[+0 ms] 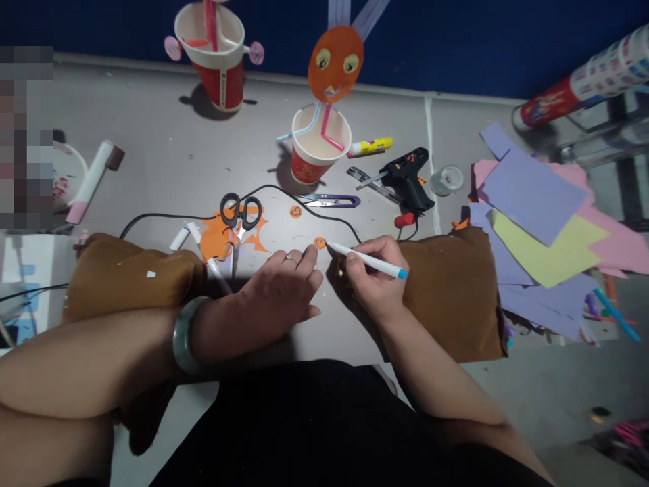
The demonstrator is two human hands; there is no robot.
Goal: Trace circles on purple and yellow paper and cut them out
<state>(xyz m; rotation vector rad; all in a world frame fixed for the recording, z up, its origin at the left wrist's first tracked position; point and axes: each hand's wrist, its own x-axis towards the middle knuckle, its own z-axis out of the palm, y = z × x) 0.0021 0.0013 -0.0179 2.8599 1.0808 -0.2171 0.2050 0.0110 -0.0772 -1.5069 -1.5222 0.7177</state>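
My right hand (378,274) grips a white marker (375,264) with a blue end cap; its tip touches or nearly touches a small orange paper circle (319,243) that bears dark marks. Palm down beside that circle rests my left hand (276,291), its fingers bent, the thumb apart, and a fingertip at or near the paper's edge. I cannot make out anything held in it. Just beyond lies a second orange circle (295,212) with a heart drawn on it. Black-handled scissors (240,215) lie on orange paper scraps (215,238) to the left.
Brown cushions (136,274) flank my forearms. Behind stand a cup with an orange paper face (336,64) and a red cup (223,81). A black glue gun (410,177), its cord, purple snips (334,201) and stacked coloured paper (537,196) lie about.
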